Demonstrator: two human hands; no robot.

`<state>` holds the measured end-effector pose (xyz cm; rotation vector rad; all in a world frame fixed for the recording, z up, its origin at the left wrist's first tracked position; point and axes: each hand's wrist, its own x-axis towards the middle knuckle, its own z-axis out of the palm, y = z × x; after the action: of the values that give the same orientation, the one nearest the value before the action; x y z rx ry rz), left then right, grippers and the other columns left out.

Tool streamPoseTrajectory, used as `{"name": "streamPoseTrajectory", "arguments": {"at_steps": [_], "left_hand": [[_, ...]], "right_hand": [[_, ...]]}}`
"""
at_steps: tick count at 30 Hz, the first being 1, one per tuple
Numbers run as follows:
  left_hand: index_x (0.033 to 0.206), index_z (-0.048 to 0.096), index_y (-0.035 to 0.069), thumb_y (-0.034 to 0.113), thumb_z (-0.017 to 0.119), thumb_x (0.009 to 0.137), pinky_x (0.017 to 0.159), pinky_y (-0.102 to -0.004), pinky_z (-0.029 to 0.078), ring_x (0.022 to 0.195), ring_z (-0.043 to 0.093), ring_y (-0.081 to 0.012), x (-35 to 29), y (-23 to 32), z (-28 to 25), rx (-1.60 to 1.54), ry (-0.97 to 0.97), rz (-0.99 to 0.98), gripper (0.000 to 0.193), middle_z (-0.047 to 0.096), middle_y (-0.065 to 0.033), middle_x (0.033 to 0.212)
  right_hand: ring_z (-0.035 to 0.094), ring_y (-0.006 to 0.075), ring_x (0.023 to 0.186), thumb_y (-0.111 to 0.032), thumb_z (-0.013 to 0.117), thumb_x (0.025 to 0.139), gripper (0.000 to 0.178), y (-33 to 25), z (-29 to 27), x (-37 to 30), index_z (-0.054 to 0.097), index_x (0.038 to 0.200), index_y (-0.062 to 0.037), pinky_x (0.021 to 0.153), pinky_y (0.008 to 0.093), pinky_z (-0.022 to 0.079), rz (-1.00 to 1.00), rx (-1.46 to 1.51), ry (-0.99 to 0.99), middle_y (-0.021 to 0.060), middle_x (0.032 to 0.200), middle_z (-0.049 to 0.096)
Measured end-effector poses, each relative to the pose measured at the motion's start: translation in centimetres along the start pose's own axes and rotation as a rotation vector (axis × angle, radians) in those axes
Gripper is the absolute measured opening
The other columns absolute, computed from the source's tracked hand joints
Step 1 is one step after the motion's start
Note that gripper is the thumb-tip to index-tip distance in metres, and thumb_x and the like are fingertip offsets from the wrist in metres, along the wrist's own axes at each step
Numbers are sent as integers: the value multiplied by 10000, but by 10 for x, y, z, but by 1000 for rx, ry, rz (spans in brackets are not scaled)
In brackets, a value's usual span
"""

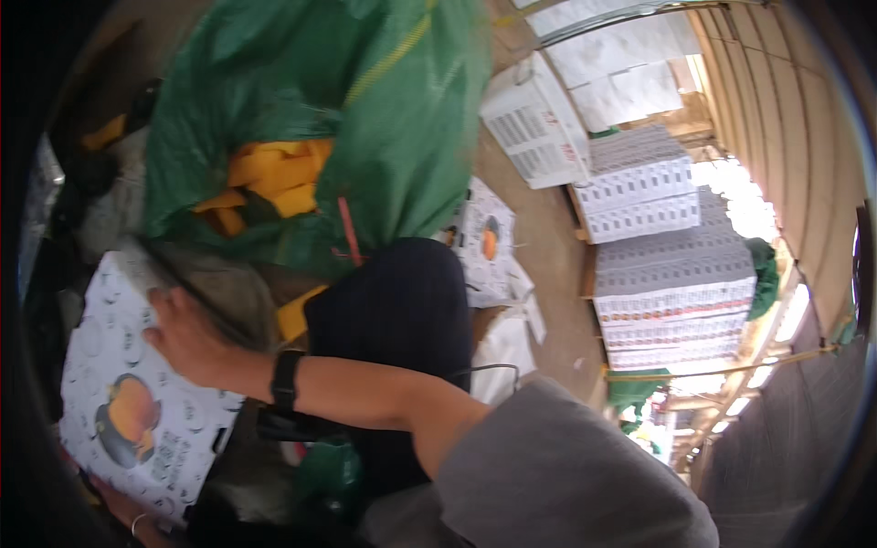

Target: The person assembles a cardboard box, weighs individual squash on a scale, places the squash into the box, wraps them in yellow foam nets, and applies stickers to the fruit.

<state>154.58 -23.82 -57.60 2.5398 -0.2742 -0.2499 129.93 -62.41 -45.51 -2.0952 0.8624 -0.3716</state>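
Note:
A white carton (87, 384) printed with a large orange fruit and small line drawings lies tilted at the left. My right hand (194, 340) reaches across to its upper edge, and the fingers lie spread on the printed face. A black band circles that wrist. Down at the carton's lower edge, my left hand (128, 513) grips it, with a thin bracelet on the wrist; part of its fingers is hidden by the carton.
A big green woven sack (402, 137) with yellow-orange material (279, 173) inside stands ahead. Another printed white carton piece (484, 242) lies beside my dark-trousered knee (393, 310). Tall stacks of flat cartons (676, 301) rise at the right, with a white box (534, 123) behind them.

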Motion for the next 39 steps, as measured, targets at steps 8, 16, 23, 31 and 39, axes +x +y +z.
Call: {"name": "streamPoseTrajectory", "arguments": {"at_steps": [8,16,23,31,39], "left_hand": [[1134,567,-71,418,316,989,825,-383,457,948,605,-315,-19,94,10,-210,82,-159,568,631,-217,1023],[1295,458,-45,622,351,911,935,-373,447,1097,557,-284,-77,161,-43,-897,-366,-720,777,571,-146,1221],[1305,473,-1,476,397,958,989,-356,360,1199,472,-203,-101,325,-153,-689,-504,75,595,522,-120,1284],[1152,606,72,290,591,870,834,-375,434,1051,551,-188,-83,86,-285,-114,-92,309,357,608,-37,1141],[917,610,127,167,546,870,395,-277,349,500,457,-98,-307,-31,-323,-447,356,-829,89,490,51,651]], "right_hand": [[595,391,826,-257,592,872,376,32,-3,18,489,1081,38,727,453,487,67,57,0,233,865,603],[616,295,915,-336,756,711,672,-55,-101,-44,454,1214,-9,827,367,468,183,357,-140,205,1020,620],[608,142,801,-96,718,760,536,-73,-323,-192,463,1227,-30,709,272,493,473,818,563,94,906,625],[579,210,960,-227,587,849,468,148,-448,-309,471,1248,-13,860,317,451,309,825,1190,88,1085,595],[568,204,800,-248,579,852,525,448,-441,-394,425,1315,-54,681,313,506,783,503,995,122,998,565]]}}
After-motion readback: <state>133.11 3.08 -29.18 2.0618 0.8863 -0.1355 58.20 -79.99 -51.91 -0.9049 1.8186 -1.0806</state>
